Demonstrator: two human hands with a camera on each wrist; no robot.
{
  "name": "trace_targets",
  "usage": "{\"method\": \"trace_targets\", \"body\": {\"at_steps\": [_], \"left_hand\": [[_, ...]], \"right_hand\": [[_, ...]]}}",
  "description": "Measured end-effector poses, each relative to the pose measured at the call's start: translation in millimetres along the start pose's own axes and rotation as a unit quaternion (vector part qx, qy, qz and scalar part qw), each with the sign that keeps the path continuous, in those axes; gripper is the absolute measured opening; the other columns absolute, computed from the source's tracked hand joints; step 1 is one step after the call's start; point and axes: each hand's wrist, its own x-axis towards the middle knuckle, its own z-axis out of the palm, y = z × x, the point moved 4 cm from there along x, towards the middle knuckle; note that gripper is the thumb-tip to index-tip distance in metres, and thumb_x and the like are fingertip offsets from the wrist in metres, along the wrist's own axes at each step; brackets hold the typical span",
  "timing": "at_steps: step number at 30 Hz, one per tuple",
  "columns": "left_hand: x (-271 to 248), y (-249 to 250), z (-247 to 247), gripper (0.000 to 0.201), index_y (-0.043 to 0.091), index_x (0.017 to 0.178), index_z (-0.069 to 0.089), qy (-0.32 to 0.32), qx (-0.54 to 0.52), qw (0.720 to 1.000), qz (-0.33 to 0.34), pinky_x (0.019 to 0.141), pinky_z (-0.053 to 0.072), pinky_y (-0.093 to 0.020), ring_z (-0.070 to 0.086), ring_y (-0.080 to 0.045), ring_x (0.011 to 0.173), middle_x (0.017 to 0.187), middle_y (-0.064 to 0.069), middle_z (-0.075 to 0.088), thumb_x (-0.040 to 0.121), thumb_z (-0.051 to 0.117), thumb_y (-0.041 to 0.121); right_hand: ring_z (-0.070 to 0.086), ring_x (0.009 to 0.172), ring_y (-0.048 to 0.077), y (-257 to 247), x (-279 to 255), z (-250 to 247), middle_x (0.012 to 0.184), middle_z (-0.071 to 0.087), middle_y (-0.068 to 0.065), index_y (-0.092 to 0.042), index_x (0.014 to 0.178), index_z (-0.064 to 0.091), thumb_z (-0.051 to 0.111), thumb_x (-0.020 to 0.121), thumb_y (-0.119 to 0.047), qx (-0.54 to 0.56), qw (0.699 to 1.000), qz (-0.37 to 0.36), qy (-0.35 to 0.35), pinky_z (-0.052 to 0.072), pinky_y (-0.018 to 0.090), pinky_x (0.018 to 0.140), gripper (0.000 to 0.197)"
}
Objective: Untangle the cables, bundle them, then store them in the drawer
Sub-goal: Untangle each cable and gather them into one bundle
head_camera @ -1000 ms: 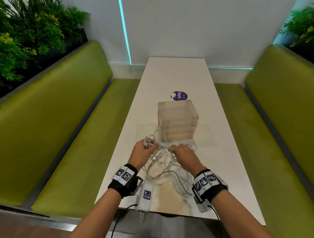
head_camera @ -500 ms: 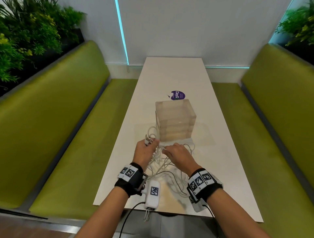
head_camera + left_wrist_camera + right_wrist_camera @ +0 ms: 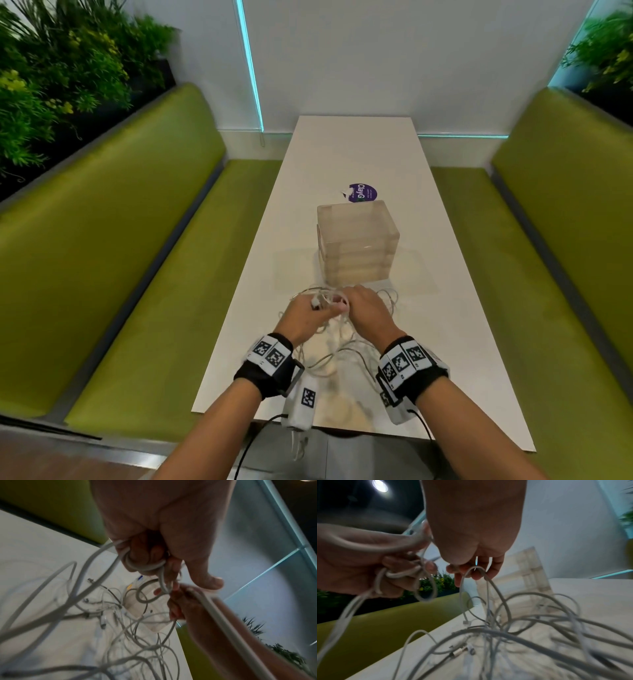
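Centrally, left hand [image 3: 305,317] clenches looped cables [image 3: 337,346]; right hand [image 3: 368,310] pinches one strand; drawer box [image 3: 358,245] just above.

White cables [image 3: 337,346], white table [image 3: 346,161] (purple sticker [image 3: 363,194]), green benches [image 3: 113,240].

Long white bench [image 3: 346,154] between green seats, translucent drawer box [image 3: 358,246] standing mid-bench, purple sticker [image 3: 363,193] just behind it, left hand [image 3: 305,317] and right hand [image 3: 368,308] close together gripping tangled white cables [image 3: 337,346] before the box
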Motion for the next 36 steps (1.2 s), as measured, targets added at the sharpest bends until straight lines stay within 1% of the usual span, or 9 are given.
{"method": "trace_targets", "body": {"at_steps": [3,5,9,12,15,18,24,31,36], "left_hand": [[-4,1,13,0.034,0.022,0.058,0.055,-0.017,-0.009,1.0,-0.022,0.046,0.032,-0.018,0.04,-0.001,0.042,0.043,0.014,0.049,0.083,0.07,0.039],[-7,0,14,0.035,0.023,0.058,0.052,0.001,-0.048,0.998,-0.028,0.045,0.029,-0.02,0.036,-0.004,0.043,0.045,0.013,0.044,0.084,0.07,0.039],[-12,1,9,0.028,0.016,0.065,0.059,0.03,-0.128,0.991,-0.029,0.049,0.032,-0.016,0.041,-0.003,0.046,0.048,0.012,0.05,0.092,0.06,0.013],[-12,1,0,0.019,0.01,0.074,0.067,0.045,-0.128,0.99,-0.026,0.05,0.03,-0.021,0.041,-0.013,0.053,0.057,0.0,0.05,0.09,0.063,0.02],[-9,1,-20,0.022,0.017,0.072,0.071,0.096,-0.134,0.986,-0.037,0.043,0.029,-0.016,0.038,-0.004,0.045,0.054,0.008,0.056,0.092,0.061,0.018],[-10,7,-33,0.015,0.009,0.081,0.071,0.113,-0.126,0.985,-0.022,0.041,0.031,-0.011,0.041,0.002,0.041,0.058,0.007,0.06,0.091,0.061,0.014],[-14,2,-35,0.02,0.009,0.077,0.065,0.109,-0.132,0.985,-0.035,0.047,0.028,-0.02,0.044,0.003,0.042,0.046,0.013,0.056,0.093,0.06,0.021],[-11,0,-19,0.008,0.018,0.083,0.07,0.092,-0.09,0.992,-0.02,0.041,0.029,-0.013,0.036,-0.001,0.044,0.049,0.013,0.05,0.089,0.065,0.019],[-5,3,-16,0.009,0.006,0.089,0.069,0.138,-0.111,0.983,-0.044,0.041,0.034,-0.012,0.046,0.004,0.041,0.059,0.005,0.057,0.09,0.064,0.014]], "right_hand": [[0.057,0.083,0.025,-9,2,0,0.09,0.071,0.001,-0.019,0.092,0.066,0.031,0.077,-0.048,0.006,0.999,-0.033,0.006,0.032,0.031,0.068,0.047],[0.057,0.082,0.025,-9,4,-2,0.091,0.072,0.002,-0.02,0.095,0.068,0.041,0.082,-0.043,-0.007,0.999,-0.031,0.018,0.039,0.034,0.071,0.038],[0.058,0.084,0.027,-8,7,-1,0.093,0.071,0.007,-0.019,0.107,0.067,0.052,0.09,-0.025,-0.043,0.998,-0.036,0.026,0.046,0.039,0.075,0.023],[0.057,0.087,0.031,1,5,0,0.095,0.07,0.01,-0.014,0.104,0.064,0.045,0.096,-0.021,-0.037,0.999,-0.016,0.017,0.044,0.039,0.073,0.022],[0.056,0.093,0.033,30,-3,3,0.094,0.066,0.015,-0.01,0.102,0.062,0.04,0.1,-0.028,-0.049,0.998,0.048,-0.005,0.041,0.039,0.072,0.029],[0.053,0.093,0.032,43,-9,5,0.094,0.065,0.014,-0.01,0.098,0.061,0.039,0.101,-0.032,-0.045,0.997,0.065,-0.018,0.04,0.039,0.072,0.031],[0.058,0.097,0.028,43,-4,5,0.102,0.059,0.008,-0.009,0.101,0.064,0.045,0.099,-0.018,0.024,0.996,0.077,-0.027,0.043,0.036,0.074,0.021],[0.049,0.11,0.021,-3,4,5,0.111,0.06,0.005,-0.013,0.118,0.062,0.044,0.097,-0.015,0.005,0.999,-0.03,-0.045,0.041,0.033,0.082,0.028],[0.049,0.107,0.022,-14,7,9,0.116,0.062,0.006,-0.016,0.123,0.06,0.042,0.099,-0.019,-0.028,0.996,-0.061,-0.056,0.045,0.035,0.083,0.03]]}}
